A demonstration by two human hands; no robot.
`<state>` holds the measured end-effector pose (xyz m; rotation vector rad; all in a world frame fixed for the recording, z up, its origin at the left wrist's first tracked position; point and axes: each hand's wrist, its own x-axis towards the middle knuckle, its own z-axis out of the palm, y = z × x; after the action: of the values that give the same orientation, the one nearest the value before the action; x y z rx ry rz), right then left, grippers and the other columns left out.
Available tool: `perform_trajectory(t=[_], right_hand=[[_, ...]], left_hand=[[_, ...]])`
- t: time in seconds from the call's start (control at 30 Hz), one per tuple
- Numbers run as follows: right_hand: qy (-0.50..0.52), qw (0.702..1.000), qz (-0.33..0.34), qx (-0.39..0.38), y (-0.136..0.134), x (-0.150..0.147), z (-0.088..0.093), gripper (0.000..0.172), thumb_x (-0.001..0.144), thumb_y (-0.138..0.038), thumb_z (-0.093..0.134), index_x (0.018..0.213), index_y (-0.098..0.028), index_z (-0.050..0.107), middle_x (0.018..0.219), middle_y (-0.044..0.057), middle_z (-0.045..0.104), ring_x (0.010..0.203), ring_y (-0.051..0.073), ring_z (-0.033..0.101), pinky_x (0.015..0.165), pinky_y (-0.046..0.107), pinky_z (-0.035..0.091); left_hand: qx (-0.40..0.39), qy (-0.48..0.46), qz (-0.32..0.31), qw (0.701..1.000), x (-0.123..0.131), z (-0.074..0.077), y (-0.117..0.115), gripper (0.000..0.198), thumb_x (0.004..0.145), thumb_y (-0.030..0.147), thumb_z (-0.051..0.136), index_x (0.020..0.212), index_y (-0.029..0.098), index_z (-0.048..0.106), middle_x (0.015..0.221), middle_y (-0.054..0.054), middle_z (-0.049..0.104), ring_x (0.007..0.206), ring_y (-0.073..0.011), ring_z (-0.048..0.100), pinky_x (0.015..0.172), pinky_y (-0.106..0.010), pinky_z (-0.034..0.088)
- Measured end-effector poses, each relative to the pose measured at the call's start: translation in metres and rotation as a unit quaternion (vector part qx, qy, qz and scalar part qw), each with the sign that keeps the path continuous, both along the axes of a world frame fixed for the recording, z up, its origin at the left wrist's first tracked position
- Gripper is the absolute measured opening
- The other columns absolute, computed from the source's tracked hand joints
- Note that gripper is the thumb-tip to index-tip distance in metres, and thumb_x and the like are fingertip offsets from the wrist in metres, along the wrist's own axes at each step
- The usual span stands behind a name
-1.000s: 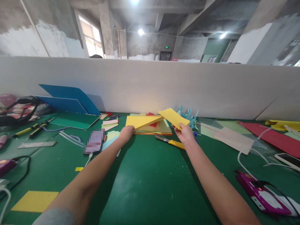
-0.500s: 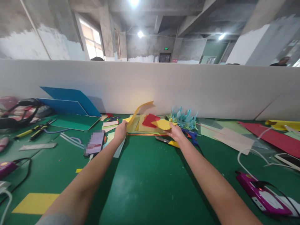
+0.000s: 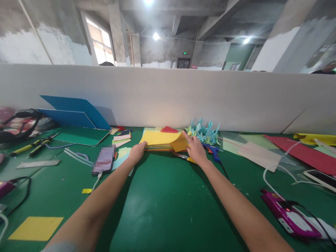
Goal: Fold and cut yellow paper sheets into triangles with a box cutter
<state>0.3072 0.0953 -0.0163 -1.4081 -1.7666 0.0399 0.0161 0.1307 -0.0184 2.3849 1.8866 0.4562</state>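
**A:** What is shown at the centre of the head view?

**B:** A yellow sheet point(image 3: 157, 137) is shown lying on top of a stack of coloured paper point(image 3: 160, 148), at the far side of the green mat point(image 3: 162, 203) and close to the white partition point(image 3: 168, 94). The right end of the sheet is seen lifted and curled over, so that its darker underside is exposed.

**A:** How is the left hand point(image 3: 137, 151) placed?

**B:** It is set against the near left corner of the sheet, with the fingers curled downward. Whether the corner is pinched or only pressed cannot be told from this view.

**A:** And the right hand point(image 3: 194, 148)?

**B:** It is laid at the curled right end of the sheet. The fingers point(image 3: 188, 137) are stretched out and held apart, with their tips touching the curl; nothing is seen clamped in them.

**A:** What is found around the stack?

**B:** A red piece point(image 3: 168, 130) is seen behind the sheet. Teal folded-paper figures point(image 3: 203, 131) are grouped just beyond the right hand, and a blue glue gun point(image 3: 214, 151) is laid just beside it. A phone point(image 3: 103, 160) is placed near the left hand, and blue boards point(image 3: 76, 112) are propped against the partition well to the left.
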Motion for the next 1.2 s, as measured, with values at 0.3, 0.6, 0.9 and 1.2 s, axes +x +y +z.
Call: perform_trajectory(t=[0.3, 0.6, 0.9, 1.2], right_hand=[[-0.115, 0.992, 0.038, 0.033, 0.014, 0.021, 0.011, 0.032, 0.081, -0.010, 0.046, 0.096, -0.021, 0.072, 0.086, 0.009, 0.060, 0.085, 0.025, 0.056, 0.077, 0.038, 0.045], [-0.204, 0.970, 0.130, 0.012, -0.015, 0.011, 0.011, 0.023, 0.082, -0.009, 0.051, 0.077, -0.018, 0.072, 0.077, 0.010, 0.067, 0.079, 0.023, 0.058, 0.074, 0.034, 0.042], [-0.186, 0.966, 0.178, 0.010, -0.045, -0.022, 0.011, 0.037, 0.089, -0.035, 0.055, 0.055, -0.020, 0.062, 0.059, 0.003, 0.062, 0.062, 0.017, 0.057, 0.060, 0.027, 0.040], [-0.076, 0.989, 0.057, 0.114, -0.049, -0.033, 0.018, 0.032, 0.095, -0.032, 0.041, 0.084, -0.019, 0.068, 0.084, 0.008, 0.073, 0.071, 0.020, 0.066, 0.061, 0.028, 0.046]], left_hand=[[0.008, -0.050, -0.017, 0.999, -0.002, -0.001, -0.001, 0.030, 0.090, 0.030, 0.055, 0.117, 0.016, 0.055, 0.115, -0.009, 0.058, 0.098, -0.0210, 0.060, 0.083, -0.041, 0.051], [0.075, -0.231, -0.011, 0.970, 0.009, 0.002, -0.014, 0.024, 0.075, 0.001, 0.053, 0.077, 0.020, 0.067, 0.122, -0.010, 0.060, 0.118, -0.0299, 0.049, 0.103, -0.049, 0.038], [-0.078, -0.486, 0.032, 0.870, 0.035, -0.027, -0.076, 0.014, 0.076, 0.019, 0.061, 0.090, 0.015, 0.061, 0.097, -0.010, 0.063, 0.078, -0.0189, 0.064, 0.083, -0.042, 0.052], [-0.254, -0.668, -0.040, 0.698, 0.066, -0.009, -0.101, 0.021, 0.072, 0.018, 0.071, 0.093, 0.017, 0.067, 0.116, -0.011, 0.064, 0.111, -0.0215, 0.059, 0.100, -0.035, 0.041]])
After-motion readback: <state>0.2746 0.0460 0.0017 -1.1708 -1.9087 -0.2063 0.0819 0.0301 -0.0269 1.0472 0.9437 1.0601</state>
